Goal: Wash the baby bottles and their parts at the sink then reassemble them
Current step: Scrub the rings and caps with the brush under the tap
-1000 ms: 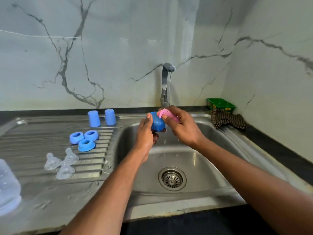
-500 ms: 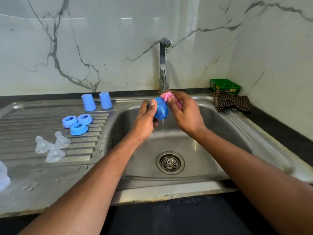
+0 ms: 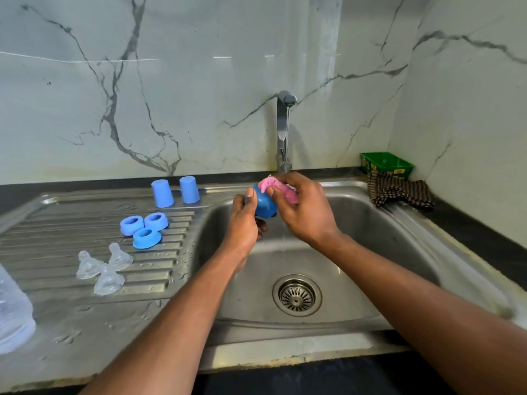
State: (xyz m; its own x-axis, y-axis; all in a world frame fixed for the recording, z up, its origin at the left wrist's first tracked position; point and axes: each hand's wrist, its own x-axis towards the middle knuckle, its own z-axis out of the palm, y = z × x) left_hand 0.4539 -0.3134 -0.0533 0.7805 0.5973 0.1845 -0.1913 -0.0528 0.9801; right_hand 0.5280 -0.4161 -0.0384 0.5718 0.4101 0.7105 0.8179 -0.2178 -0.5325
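a: report status of the wash cycle.

b: washing in progress. the left hand [image 3: 244, 220] is clamped on a blue bottle cap [image 3: 265, 205], thumb on top, held over the sink [image 3: 356, 252] just below the tap [image 3: 283, 132]. the right hand [image 3: 302, 208] is clamped on a pink sponge [image 3: 281, 188], pressed against the top of the cap.

a: is the tap running?

b: cannot tell; no clear stream shows.

a: parts not in hand?

b: on the drainer, left of the basin: two blue caps [image 3: 174, 192] upright at the back, three blue collar rings [image 3: 144, 228] in a cluster near the middle, three clear teats [image 3: 104, 269] close together in front. one clear bottle [image 3: 12, 312] shows at the far left edge of the bench, partly cut off. droplets lie on the drainer around these parts.

a: judgement on what is complete?

b: the laid-out parts are probably washed or at least wetted; this cannot be confirmed. the cap in hand appears to be the third and last of its kind.

a: what remains?

b: finish and rinse this cap, wash any bottles not yet done, then reassemble. no teat sits in a ring and no ring sits on a bottle, so reassembly has not begun.

a: other items?

b: a green tub [image 3: 386, 165] and a checked cloth [image 3: 399, 192] at the back right corner, untouched.
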